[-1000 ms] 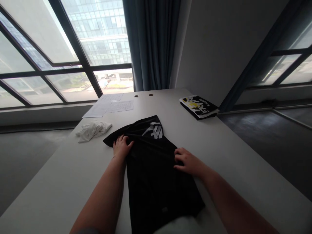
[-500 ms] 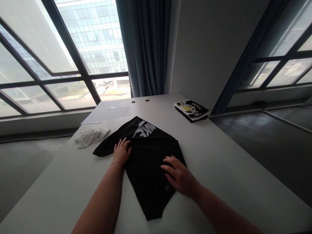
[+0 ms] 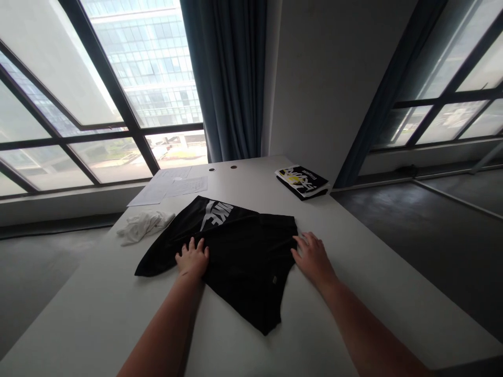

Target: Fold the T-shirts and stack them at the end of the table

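Note:
A black garment (image 3: 239, 256) with a white printed logo lies spread on the white table (image 3: 353, 272). My left hand (image 3: 192, 257) rests flat on its left part, fingers spread and pointing away from me. At the garment's right edge my right hand (image 3: 312, 255) lies flat on the table with its fingers stretched out, the fingertips touching the cloth's corner. Neither hand grips the cloth.
A crumpled white cloth (image 3: 143, 225) lies left of the garment. Sheets of paper (image 3: 168, 186) are at the far left of the table, and a folded black item with a yellow and white print (image 3: 302, 180) at the far right. Windows and a blue curtain (image 3: 228, 78) stand behind.
The black garment has turned and slid away from me across the table and now lies wider and flatter. My right hand moved from on top of it to its right edge.

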`<act>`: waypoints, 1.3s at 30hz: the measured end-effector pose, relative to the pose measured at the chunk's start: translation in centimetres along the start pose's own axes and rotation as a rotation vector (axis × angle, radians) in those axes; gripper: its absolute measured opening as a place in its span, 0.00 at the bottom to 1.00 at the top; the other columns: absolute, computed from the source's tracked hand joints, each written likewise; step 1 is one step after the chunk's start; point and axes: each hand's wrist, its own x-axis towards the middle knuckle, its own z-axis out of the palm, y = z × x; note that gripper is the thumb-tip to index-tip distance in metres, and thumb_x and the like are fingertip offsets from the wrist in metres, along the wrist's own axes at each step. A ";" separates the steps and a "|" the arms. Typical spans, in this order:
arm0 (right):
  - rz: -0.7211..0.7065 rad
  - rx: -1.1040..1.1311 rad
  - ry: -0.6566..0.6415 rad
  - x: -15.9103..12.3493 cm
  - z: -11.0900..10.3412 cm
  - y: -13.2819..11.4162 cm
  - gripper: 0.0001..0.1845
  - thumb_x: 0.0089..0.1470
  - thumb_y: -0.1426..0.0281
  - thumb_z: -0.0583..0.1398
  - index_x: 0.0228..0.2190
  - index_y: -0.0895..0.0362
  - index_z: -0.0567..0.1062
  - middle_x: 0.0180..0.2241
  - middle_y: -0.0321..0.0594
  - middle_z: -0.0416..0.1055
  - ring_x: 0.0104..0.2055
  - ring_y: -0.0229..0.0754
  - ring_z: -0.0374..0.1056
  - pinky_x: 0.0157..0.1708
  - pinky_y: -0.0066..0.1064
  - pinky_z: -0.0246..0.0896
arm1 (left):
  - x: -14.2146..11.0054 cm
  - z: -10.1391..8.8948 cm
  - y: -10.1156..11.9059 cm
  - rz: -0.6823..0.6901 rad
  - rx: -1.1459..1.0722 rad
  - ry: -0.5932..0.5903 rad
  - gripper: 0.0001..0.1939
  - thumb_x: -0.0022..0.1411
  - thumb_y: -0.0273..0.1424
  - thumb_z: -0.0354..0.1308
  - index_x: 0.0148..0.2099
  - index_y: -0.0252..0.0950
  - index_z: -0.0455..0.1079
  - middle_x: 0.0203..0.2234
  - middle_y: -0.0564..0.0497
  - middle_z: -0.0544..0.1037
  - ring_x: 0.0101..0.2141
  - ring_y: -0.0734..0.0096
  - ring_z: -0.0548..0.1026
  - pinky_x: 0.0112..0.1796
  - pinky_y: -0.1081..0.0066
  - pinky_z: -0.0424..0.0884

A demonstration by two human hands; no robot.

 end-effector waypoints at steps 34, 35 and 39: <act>-0.259 0.024 -0.344 -3.5 0.9 -6.7 0.25 0.69 0.61 0.51 0.63 0.49 0.71 0.66 0.48 0.65 0.69 0.55 0.57 0.70 0.57 0.41 | -6.0 -3.9 -3.0 0.472 -0.065 -0.116 0.24 0.71 0.38 0.54 0.67 0.47 0.69 0.70 0.48 0.64 0.70 0.50 0.58 0.67 0.49 0.56; -0.274 0.039 -0.386 -3.8 1.1 -7.4 0.26 0.69 0.58 0.52 0.64 0.48 0.71 0.67 0.47 0.64 0.69 0.55 0.56 0.71 0.59 0.39 | -5.6 -3.0 -3.5 0.443 -0.049 -0.124 0.25 0.72 0.39 0.53 0.69 0.49 0.66 0.71 0.50 0.61 0.71 0.50 0.56 0.68 0.48 0.53; -0.238 0.048 -0.459 -3.0 2.0 -7.1 0.30 0.68 0.56 0.53 0.68 0.47 0.65 0.71 0.45 0.57 0.73 0.53 0.50 0.72 0.56 0.34 | -5.3 -1.8 -4.8 0.347 0.006 -0.169 0.27 0.75 0.42 0.47 0.73 0.55 0.58 0.74 0.56 0.53 0.73 0.52 0.48 0.69 0.40 0.44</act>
